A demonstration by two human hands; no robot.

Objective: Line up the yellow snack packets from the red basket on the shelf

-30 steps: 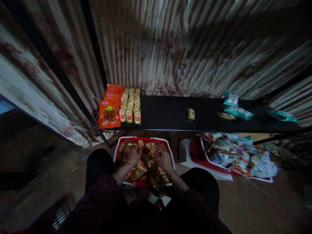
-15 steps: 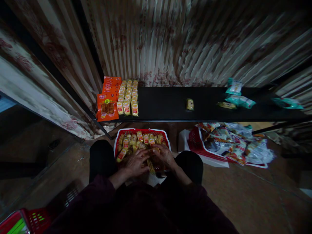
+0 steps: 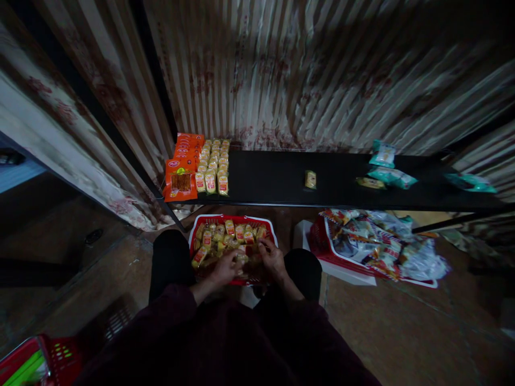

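A red basket (image 3: 201, 222) full of small yellow snack packets (image 3: 225, 231) stands on the floor between my knees. My left hand (image 3: 225, 266) rests in the near part of the basket, fingers curled over packets. Close beside it, my right hand (image 3: 271, 257) has its fingers bent around packets in the basket. What each hand grips is too dark to make out. Just beyond the basket runs a low black shelf (image 3: 273, 185). At the shelf's left end are neat rows of the same yellow packets (image 3: 213, 166), next to a stack of orange packs (image 3: 182, 174).
One lone yellow packet (image 3: 310, 179) lies mid-shelf, and teal packets (image 3: 388, 169) lie at its right. A second red basket (image 3: 362, 246) of mixed bags sits on the floor at right. Striped curtains hang behind. Another red basket (image 3: 24, 362) shows at bottom left.
Both hands pulled back from the basket's far side to its near part and stayed close together among the packets. The view shifted slightly.
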